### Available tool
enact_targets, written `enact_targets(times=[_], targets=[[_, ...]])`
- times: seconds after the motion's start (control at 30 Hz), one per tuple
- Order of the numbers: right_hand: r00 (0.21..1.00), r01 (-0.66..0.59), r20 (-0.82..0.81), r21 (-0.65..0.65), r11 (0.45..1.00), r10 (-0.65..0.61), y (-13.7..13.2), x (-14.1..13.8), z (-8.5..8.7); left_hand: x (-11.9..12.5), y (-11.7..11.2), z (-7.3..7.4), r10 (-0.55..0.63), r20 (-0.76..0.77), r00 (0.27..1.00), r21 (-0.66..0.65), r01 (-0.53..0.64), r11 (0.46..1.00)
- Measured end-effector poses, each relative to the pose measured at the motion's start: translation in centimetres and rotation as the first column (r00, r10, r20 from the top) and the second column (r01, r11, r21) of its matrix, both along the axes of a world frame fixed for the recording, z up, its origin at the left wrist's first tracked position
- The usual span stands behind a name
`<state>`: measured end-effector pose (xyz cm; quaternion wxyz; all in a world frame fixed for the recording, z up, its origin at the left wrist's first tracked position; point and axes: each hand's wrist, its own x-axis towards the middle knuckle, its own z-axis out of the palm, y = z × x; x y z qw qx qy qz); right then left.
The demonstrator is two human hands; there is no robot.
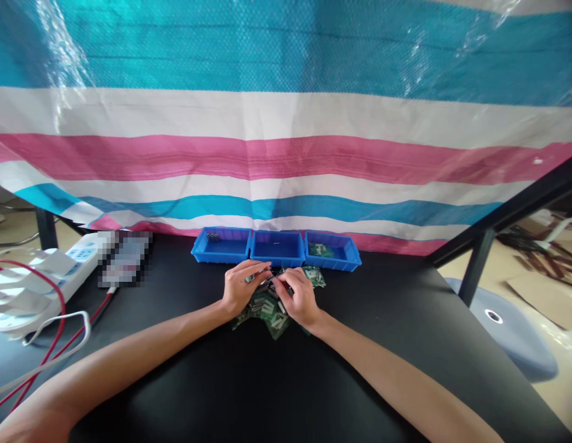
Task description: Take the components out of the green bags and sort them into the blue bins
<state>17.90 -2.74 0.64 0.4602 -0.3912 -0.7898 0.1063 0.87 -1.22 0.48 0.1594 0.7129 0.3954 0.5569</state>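
Note:
Both my hands meet over a small pile of green circuit boards [267, 311] on the black table [286, 381]. My left hand [242, 286] is closed, pinching one small green board at its fingertips. My right hand [299, 296] is closed too, its fingers pressed on the same board or a small dark part of it; I cannot make out which. Just beyond the hands stand three blue trays side by side: the left tray [221, 246] holds a few small dark parts, the middle tray [277, 247] looks almost bare, and the right tray [333, 251] holds a green board.
A white power strip [78, 258] with plugs and red and white cables [50, 332] lies at the left. A blurred dark object [124, 258] sits beside it. A striped tarp [286, 123] hangs behind the table. A grey stool [507, 332] stands at the right.

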Motion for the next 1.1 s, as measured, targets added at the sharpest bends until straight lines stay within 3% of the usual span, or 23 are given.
enact_targets(times=[0.67, 1.1], targets=[[1.0, 0.002, -0.019, 0.02, 1.0, -0.001, -0.19, 0.07, -0.09, 0.02, -0.33, 0.62, 0.055, 0.005, 0.999, -0.044, -0.054, 0.998], [1.0, -0.016, -0.004, 0.02, 1.0, 0.016, -0.18, 0.1, -0.15, -0.16, -0.24, 0.23, 0.006, -0.008, 1.0, -0.026, -0.006, 1.0]])
